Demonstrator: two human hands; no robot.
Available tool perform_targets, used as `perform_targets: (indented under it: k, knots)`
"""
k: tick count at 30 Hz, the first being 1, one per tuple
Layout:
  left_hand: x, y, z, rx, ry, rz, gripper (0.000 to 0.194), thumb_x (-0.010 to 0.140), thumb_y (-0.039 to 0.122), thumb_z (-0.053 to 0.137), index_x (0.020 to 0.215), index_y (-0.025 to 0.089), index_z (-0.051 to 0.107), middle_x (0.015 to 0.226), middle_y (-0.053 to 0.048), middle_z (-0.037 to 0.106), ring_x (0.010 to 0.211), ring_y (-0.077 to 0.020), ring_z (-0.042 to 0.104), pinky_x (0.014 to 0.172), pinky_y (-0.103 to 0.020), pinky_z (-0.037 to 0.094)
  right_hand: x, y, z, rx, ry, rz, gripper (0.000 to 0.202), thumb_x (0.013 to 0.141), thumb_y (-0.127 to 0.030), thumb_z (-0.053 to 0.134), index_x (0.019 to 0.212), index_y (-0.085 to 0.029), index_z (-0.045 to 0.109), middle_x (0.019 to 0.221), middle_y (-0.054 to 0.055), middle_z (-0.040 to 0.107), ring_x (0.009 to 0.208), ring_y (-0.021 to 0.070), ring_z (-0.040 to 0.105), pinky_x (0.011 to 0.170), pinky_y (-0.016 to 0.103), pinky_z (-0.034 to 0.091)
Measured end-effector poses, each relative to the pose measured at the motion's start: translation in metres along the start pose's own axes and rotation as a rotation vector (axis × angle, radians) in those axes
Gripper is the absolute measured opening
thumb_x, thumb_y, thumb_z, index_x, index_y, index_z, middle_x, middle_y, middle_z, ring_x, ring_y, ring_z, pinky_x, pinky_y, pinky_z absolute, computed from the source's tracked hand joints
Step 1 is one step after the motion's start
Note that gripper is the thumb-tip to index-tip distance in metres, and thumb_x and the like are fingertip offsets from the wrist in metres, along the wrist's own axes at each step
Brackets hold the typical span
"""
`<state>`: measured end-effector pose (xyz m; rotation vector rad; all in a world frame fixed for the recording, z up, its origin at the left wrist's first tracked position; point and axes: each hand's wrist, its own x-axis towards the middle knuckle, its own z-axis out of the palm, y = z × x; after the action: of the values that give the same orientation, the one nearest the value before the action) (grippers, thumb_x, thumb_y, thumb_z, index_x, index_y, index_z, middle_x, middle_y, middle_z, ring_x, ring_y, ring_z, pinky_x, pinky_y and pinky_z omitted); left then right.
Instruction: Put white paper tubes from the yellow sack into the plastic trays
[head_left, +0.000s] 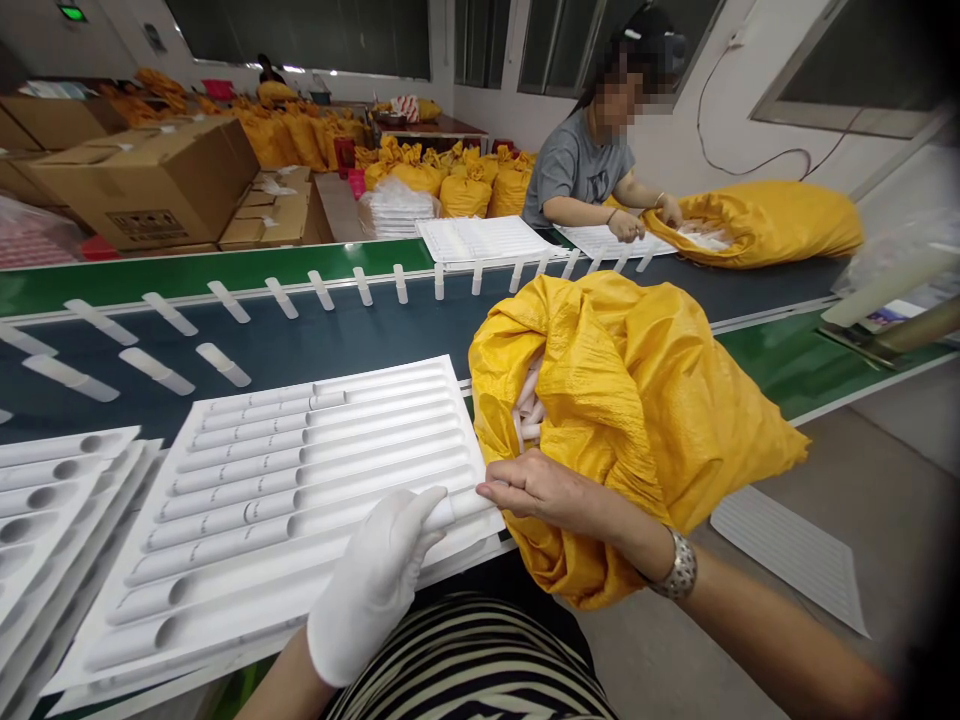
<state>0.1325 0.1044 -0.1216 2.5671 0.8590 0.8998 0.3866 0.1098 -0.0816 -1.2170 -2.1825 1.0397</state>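
My left hand (373,580), in a white glove, closes on one end of a white tube (463,506). Bare and with a metal watch band at the wrist, my right hand (559,492) pinches the tube's other end. The tube lies across the lower right edge of a white grooved tray (457,450). White tubes with small dark print fill the left part of several grooves, and shorter plain ones lie in the near grooves. Touching my right forearm, a yellow woven sack (645,400) gapes open toward the tray, with white tubes (529,408) inside.
Two rows of tubes (281,298) lie on the dark conveyor belt (337,335). More trays (45,540) are stacked at left. Across the belt, a co-worker (577,170) reaches into another yellow sack (795,225). Cardboard boxes (150,180) stand behind. One tray (787,550) lies at lower right.
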Motion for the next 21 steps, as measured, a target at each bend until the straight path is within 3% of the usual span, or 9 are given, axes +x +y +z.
perform_targets:
  k: [4, 9, 11, 14, 17, 19, 21]
  knots:
    - [0.001, 0.001, 0.006, -0.029, 0.030, 0.004, 0.043, 0.102, 0.013, 0.046, 0.143, 0.023, 0.039, 0.096, -0.005, 0.059, 0.084, -0.0186, 0.062, 0.075, -0.030, 0.055, 0.000, 0.002, 0.008, -0.032, 0.062, -0.006, 0.050, 0.104, -0.051, 0.041, 0.064, -0.021, 0.034, 0.056, -0.006, 0.033, 0.050, 0.0096, 0.035, 0.053, 0.026, 0.026]
    - [0.005, 0.006, 0.011, -0.027, -0.054, -0.015, 0.038, 0.103, 0.016, 0.043, 0.141, 0.020, 0.042, 0.098, -0.007, 0.062, 0.087, -0.0201, 0.062, 0.077, -0.031, 0.055, 0.001, 0.000, 0.014, -0.102, 0.126, 0.022, 0.049, 0.106, -0.041, 0.036, 0.060, -0.021, 0.033, 0.053, -0.005, 0.034, 0.049, 0.0099, 0.034, 0.055, 0.028, 0.026]
    - [0.014, 0.010, 0.009, 0.083, -0.139, -0.042, 0.028, 0.101, 0.016, 0.045, 0.128, 0.019, 0.054, 0.091, -0.007, 0.064, 0.081, -0.0222, 0.060, 0.073, -0.035, 0.053, 0.002, -0.005, 0.011, -0.130, 0.114, 0.057, 0.051, 0.106, -0.042, 0.039, 0.060, -0.021, 0.035, 0.053, -0.005, 0.036, 0.049, 0.0104, 0.036, 0.055, 0.028, 0.027]
    - [0.043, 0.003, -0.006, 0.285, -0.294, -0.139, 0.012, 0.093, 0.017, 0.055, 0.093, 0.018, 0.068, 0.086, -0.008, 0.066, 0.081, -0.0260, 0.059, 0.073, -0.039, 0.049, 0.001, -0.009, -0.003, -0.101, 0.075, 0.119, 0.043, 0.104, -0.049, 0.045, 0.074, -0.020, 0.054, 0.061, -0.004, 0.049, 0.057, 0.0132, 0.048, 0.058, 0.026, 0.034]
    - [0.081, -0.033, -0.036, 0.349, -0.270, -0.301, 0.020, 0.094, 0.020, 0.055, 0.078, 0.016, 0.068, 0.081, -0.006, 0.064, 0.074, -0.0200, 0.058, 0.069, -0.032, 0.048, -0.006, -0.001, -0.024, -0.062, 0.195, 0.185, 0.033, 0.107, -0.045, 0.040, 0.100, -0.021, 0.060, 0.080, 0.000, 0.062, 0.074, 0.0169, 0.060, 0.068, 0.027, 0.044]
    - [0.103, -0.069, -0.060, 0.367, -0.154, -0.464, 0.024, 0.096, 0.023, 0.050, 0.083, 0.014, 0.068, 0.077, -0.003, 0.063, 0.066, -0.0149, 0.055, 0.065, -0.026, 0.047, -0.013, 0.012, -0.033, -0.131, 0.236, 0.223, 0.025, 0.106, -0.035, 0.041, 0.097, -0.021, 0.059, 0.089, 0.003, 0.066, 0.081, 0.0185, 0.062, 0.075, 0.030, 0.047]
    - [0.121, -0.107, -0.079, 0.358, -0.085, -0.558, 0.027, 0.099, 0.026, 0.047, 0.097, 0.008, 0.067, 0.087, -0.003, 0.067, 0.074, -0.0139, 0.058, 0.069, -0.024, 0.049, -0.022, 0.026, -0.034, -0.244, 0.144, 0.225, 0.014, 0.100, -0.023, 0.049, 0.091, -0.021, 0.059, 0.092, 0.004, 0.067, 0.084, 0.0202, 0.063, 0.079, 0.033, 0.049]
